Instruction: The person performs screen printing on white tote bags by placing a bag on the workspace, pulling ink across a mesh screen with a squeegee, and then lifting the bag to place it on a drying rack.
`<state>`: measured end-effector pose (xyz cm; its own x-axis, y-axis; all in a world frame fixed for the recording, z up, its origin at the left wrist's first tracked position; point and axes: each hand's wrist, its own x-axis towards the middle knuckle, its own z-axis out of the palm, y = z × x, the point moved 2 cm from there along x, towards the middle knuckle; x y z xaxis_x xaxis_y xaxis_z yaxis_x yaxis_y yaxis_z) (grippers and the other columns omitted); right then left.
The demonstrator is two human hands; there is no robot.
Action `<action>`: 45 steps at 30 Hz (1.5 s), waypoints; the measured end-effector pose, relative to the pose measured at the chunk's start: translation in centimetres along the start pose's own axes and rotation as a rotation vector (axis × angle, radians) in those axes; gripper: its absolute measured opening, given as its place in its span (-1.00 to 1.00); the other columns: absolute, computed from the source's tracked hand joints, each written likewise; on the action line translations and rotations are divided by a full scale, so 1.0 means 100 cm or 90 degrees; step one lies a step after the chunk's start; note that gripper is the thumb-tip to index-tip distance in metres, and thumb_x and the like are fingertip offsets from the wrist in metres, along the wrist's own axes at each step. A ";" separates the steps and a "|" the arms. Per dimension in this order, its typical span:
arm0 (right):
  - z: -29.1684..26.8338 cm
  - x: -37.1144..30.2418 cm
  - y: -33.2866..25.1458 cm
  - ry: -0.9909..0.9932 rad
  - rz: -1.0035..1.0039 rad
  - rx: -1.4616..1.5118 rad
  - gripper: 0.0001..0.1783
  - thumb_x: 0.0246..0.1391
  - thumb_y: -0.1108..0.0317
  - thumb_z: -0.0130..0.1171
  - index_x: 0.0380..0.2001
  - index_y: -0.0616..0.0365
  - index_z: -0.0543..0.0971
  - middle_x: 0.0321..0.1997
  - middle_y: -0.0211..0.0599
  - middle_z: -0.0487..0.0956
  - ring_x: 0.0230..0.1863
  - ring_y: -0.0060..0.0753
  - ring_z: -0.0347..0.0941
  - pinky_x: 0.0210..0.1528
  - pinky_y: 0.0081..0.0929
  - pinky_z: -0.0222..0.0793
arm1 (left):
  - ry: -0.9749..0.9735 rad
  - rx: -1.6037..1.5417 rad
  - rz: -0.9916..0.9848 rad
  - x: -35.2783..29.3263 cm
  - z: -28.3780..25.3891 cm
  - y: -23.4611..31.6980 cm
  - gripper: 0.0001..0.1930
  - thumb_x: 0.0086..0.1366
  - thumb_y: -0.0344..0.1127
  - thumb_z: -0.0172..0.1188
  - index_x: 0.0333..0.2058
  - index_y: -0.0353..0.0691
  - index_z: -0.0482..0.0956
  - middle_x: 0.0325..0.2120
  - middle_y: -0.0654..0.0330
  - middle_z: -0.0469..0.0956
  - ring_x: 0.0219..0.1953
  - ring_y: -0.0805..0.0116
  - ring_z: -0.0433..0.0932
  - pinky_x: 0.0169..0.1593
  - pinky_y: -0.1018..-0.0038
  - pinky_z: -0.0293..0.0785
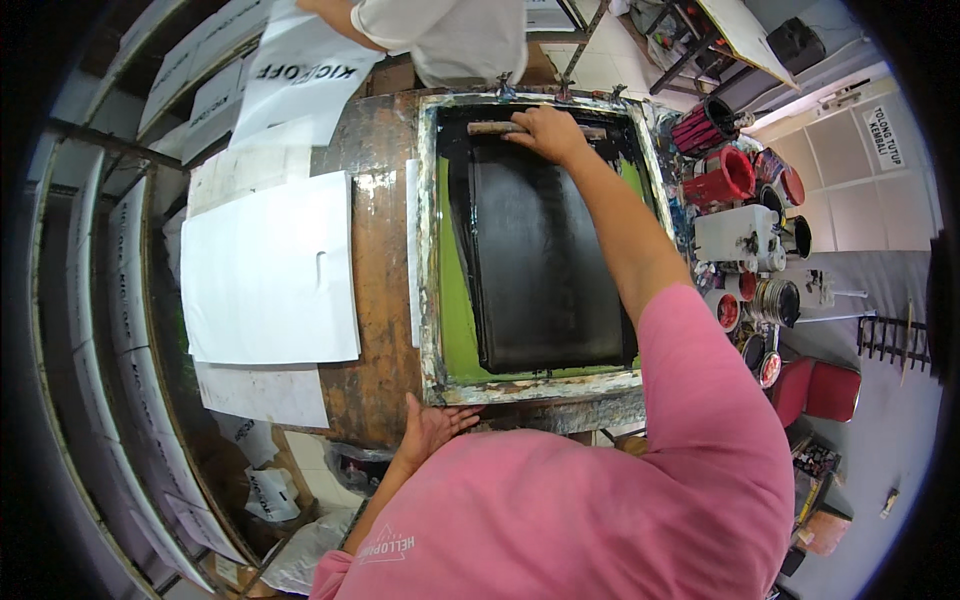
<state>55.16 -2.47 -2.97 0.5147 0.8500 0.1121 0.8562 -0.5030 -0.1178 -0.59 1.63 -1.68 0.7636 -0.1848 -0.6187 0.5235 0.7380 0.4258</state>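
The squeegee [490,128] is at the far end of the black-inked screen [545,270], grasped in my right hand [548,133]. My left hand [433,428], fingers loose, is by the frame's [530,389] near edge. I judge this an inking stroke; drawing back calls for even pressure. White sheets [270,270] lie left.

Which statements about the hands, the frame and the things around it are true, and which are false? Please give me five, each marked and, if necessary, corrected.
1. The right hand holds a wooden bar. True.
2. The left hand also grips this bar. False: it is open by the near edge of the frame.
3. A large white sheet lies left of the frame. True.
4. The cluster of containers stands left of the frame. False: it stands right.
5. The pink sleeve covers the right upper arm. True.
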 end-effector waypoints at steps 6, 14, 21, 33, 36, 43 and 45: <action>-0.015 -0.102 -0.074 0.014 0.026 0.008 -0.57 0.19 -0.14 0.26 -0.08 -0.08 0.61 -0.14 -0.24 0.63 -0.02 -0.05 0.57 -0.11 -0.04 0.58 | 0.049 0.014 0.132 -0.006 0.011 -0.010 0.24 0.32 0.70 -0.59 0.34 -0.49 0.31 0.24 -0.16 0.50 0.33 0.03 0.44 0.42 0.14 0.26; -0.085 -0.293 -0.195 -0.040 0.029 0.074 -0.52 0.16 -0.09 0.32 -0.12 0.08 0.54 -0.27 -0.17 0.63 -0.14 0.01 0.59 -0.18 -0.07 0.59 | 0.054 0.018 0.201 -0.012 0.030 -0.007 0.22 0.31 0.71 -0.50 0.31 -0.51 0.31 0.18 -0.20 0.54 0.25 0.00 0.51 0.37 0.13 0.32; -0.196 -0.310 -0.225 0.087 0.013 0.069 -0.59 0.21 -0.03 0.23 -0.18 0.11 0.56 -0.27 -0.17 0.58 -0.05 -0.02 0.51 0.08 0.09 0.45 | -0.053 0.027 0.335 -0.045 0.074 0.039 0.25 0.27 0.74 -0.51 0.26 -0.54 0.33 0.20 -0.26 0.51 0.31 -0.07 0.46 0.39 0.12 0.29; -0.307 -0.206 -0.200 0.416 -0.003 -0.074 -0.53 0.15 -0.08 0.15 -0.37 0.14 0.70 -0.40 -0.18 0.66 -0.29 -0.09 0.57 0.04 0.02 0.24 | 0.424 0.987 0.481 0.039 0.053 0.079 0.00 0.40 0.55 -0.23 0.57 -0.05 0.00 0.50 -0.41 -0.07 0.57 -0.36 -0.15 0.53 -0.20 -0.24; -0.325 -0.191 -0.191 0.399 0.011 -0.098 -0.50 0.17 -0.10 0.10 -0.44 0.13 0.70 -0.43 -0.16 0.68 -0.32 -0.06 0.59 -0.01 -0.01 0.27 | 0.565 1.313 0.304 0.063 0.026 0.015 0.06 0.33 0.61 -0.18 0.57 -0.01 -0.04 0.52 -0.40 -0.20 0.59 -0.33 -0.32 0.47 -0.37 -0.56; -0.342 -0.177 -0.189 0.371 0.034 -0.096 -0.55 0.19 -0.05 0.08 -0.41 0.13 0.66 -0.51 -0.18 0.60 -0.40 -0.05 0.54 -0.08 -0.05 0.29 | 0.555 1.246 0.231 0.089 0.012 -0.014 0.18 0.27 0.66 -0.16 0.57 -0.16 -0.11 0.56 -0.27 -0.31 0.60 -0.23 -0.45 0.43 -0.45 -0.61; -0.342 -0.180 -0.189 0.383 0.031 -0.085 -0.54 0.19 -0.06 0.08 -0.39 0.14 0.66 -0.49 -0.17 0.61 -0.36 -0.05 0.56 -0.05 -0.04 0.31 | 0.532 1.248 0.212 0.089 0.018 -0.009 0.21 0.26 0.67 -0.16 0.56 -0.22 -0.11 0.57 -0.23 -0.29 0.61 -0.20 -0.44 0.43 -0.44 -0.63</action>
<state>31.23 -13.66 30.92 0.4546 0.6083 0.6506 0.8091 -0.5874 -0.0161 6.39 -1.88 -6.33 0.8714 0.4315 -0.2335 0.4730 -0.8654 0.1656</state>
